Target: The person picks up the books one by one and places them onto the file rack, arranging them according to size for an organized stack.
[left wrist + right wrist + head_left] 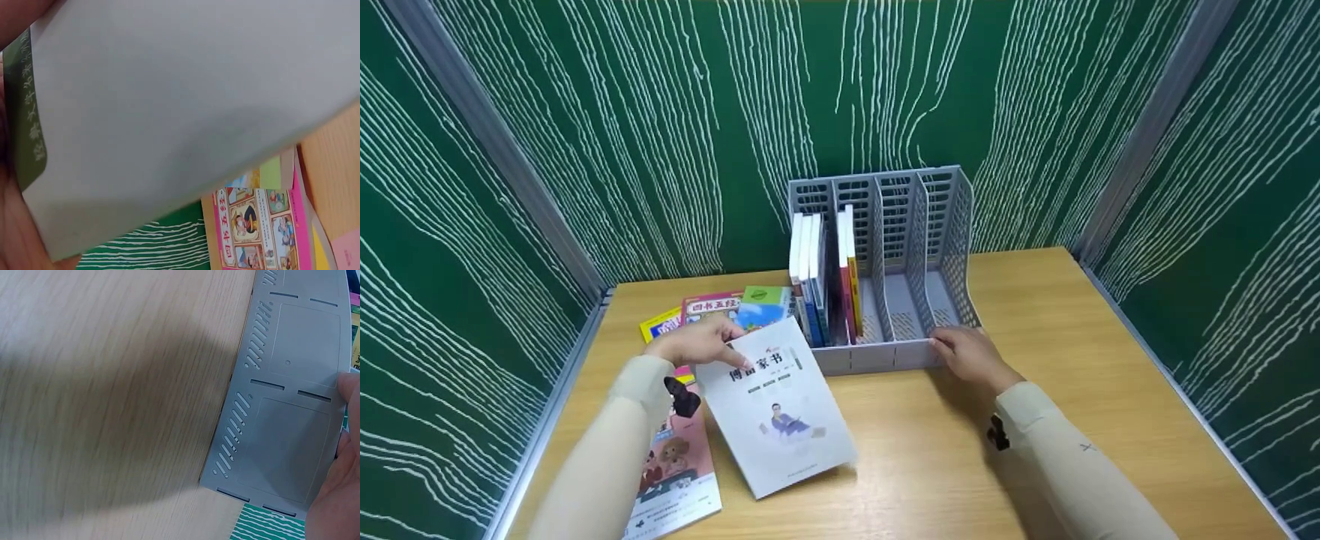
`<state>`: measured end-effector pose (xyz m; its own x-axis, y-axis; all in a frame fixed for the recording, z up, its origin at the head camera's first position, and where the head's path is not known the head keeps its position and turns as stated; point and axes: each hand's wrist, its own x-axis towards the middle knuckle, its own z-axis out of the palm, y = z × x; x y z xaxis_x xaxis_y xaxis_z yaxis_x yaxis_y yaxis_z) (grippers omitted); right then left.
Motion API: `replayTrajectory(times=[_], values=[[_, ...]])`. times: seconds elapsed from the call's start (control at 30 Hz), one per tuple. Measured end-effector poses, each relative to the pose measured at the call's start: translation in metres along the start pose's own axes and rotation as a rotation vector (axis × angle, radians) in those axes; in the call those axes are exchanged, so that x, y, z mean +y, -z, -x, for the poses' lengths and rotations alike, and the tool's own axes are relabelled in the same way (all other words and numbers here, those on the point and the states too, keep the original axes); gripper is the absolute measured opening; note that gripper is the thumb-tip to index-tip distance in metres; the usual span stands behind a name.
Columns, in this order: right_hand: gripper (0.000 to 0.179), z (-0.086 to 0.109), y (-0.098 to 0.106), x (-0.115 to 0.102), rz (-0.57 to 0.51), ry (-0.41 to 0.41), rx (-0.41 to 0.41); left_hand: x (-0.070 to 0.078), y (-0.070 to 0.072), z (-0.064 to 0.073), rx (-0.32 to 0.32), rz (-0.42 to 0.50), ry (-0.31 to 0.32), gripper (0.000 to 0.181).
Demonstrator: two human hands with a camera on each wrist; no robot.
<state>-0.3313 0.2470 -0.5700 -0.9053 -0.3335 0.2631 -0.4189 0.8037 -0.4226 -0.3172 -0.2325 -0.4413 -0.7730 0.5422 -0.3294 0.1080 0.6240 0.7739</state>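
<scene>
A white paperback book (787, 427) with a seated figure on its cover is tilted above the table, in the grip of my left hand (701, 345). The thumb lies across its front near the top left corner. In the left wrist view the pale book (169, 101) fills most of the picture. My right hand (971, 356) grips the front lip of a grey file rack (877, 358) near its right end. The right wrist view shows thumb and fingers at the edge of the rack's front panel (292, 444). Several books (810, 285) stand upright in the two left compartments.
Left of the rack lie overlapping books, among them a pink-bordered one (712, 304), a green and blue one (765, 304) and a pink one (682, 450) nearer the front. Green walls (622, 112) with white wavy lines enclose the wooden table (1072, 360) behind and at both sides.
</scene>
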Motion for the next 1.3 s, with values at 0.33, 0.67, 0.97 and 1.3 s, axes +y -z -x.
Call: replayTrajectory(times=[0.33, 0.67, 0.97, 1.3], values=[[0.02, 0.0, 0.0, 0.0, -0.009, -0.026, -0.013, -0.011, -0.01, -0.003, 0.104, 0.152, -0.081, 0.02], [0.021, 0.0, 0.0, -0.001, -0.017, -0.042, -0.042, -0.022, -0.024, -0.005, 0.229, 0.214, -0.117, 0.028], [0.019, 0.002, 0.001, -0.003, -0.003, -0.026, -0.002, -0.034, -0.036, -0.004, 0.305, 0.302, -0.161, 0.042], [0.018, 0.001, 0.001, -0.005, -0.007, -0.025, 0.005, -0.041, -0.052, -0.001, 0.411, 0.433, -0.178, 0.05]])
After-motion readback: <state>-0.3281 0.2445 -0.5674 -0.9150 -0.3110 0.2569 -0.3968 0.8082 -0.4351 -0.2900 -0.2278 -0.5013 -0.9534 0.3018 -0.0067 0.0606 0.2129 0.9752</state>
